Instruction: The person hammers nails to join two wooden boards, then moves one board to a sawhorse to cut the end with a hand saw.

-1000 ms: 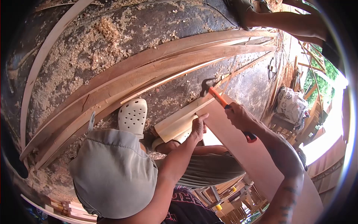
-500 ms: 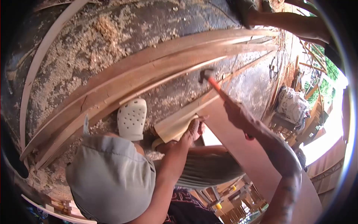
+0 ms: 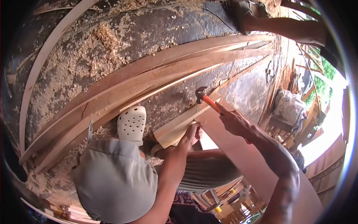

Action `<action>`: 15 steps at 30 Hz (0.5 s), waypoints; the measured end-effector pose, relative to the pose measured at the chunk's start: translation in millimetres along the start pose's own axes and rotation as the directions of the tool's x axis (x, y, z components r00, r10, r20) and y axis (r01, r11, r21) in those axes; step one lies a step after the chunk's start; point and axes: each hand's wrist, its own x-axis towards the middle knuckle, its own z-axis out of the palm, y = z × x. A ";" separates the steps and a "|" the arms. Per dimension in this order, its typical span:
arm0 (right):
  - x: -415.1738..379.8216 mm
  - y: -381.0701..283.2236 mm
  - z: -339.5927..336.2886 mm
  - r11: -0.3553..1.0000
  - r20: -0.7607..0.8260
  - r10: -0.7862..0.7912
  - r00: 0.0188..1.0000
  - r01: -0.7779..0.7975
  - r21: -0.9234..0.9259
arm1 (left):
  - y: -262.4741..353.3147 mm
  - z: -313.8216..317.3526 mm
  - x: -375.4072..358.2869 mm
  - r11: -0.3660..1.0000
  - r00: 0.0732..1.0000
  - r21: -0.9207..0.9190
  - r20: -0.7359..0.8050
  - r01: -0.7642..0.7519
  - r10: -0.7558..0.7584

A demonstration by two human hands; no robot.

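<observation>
My right hand (image 3: 235, 121) is closed round the orange handle of a claw hammer (image 3: 209, 100), its dark head raised over the end of a pale wooden plank (image 3: 173, 128). My left hand (image 3: 192, 134) is closed at the plank, its fingertips by the edge of a wide pinkish-brown board (image 3: 242, 153); what they pinch is hidden. The board runs from the plank down to the lower right, under my right arm. A white clog (image 3: 131, 123) with holes is on my foot, left of the plank.
Long curved-looking boards (image 3: 149, 76) lie across the floor ahead. Wood shavings (image 3: 108, 41) cover much of the ground. Another person's leg (image 3: 283, 30) is at the upper right. A patterned bundle (image 3: 289, 106) and wood scraps sit at the right.
The hammer and my right hand have come slightly down and left, the hammer head now sharper. My left hand stays at the plank. The view has shifted a little.
</observation>
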 end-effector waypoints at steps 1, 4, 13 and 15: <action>-1.6 -9.7 -6.7 0.999 -0.017 0.021 1.000 -0.020 0.026 | -13.2 -15.5 15.3 1.000 1.000 -0.003 -0.020 -0.019 0.019; -19.8 -44.8 -45.9 0.990 -0.174 0.059 0.983 -0.035 0.140 | -3.2 -12.3 3.7 1.000 1.000 -0.002 0.028 0.001 0.000; -30.4 -66.5 -36.8 0.983 -0.321 0.110 0.941 -0.057 0.172 | -1.1 -10.2 2.7 0.999 0.999 -0.018 0.011 0.046 -0.045; -22.4 -18.1 20.1 1.000 0.060 0.006 0.998 -0.006 0.000 | -2.0 -11.2 3.2 0.999 0.999 0.000 -0.011 0.049 -0.049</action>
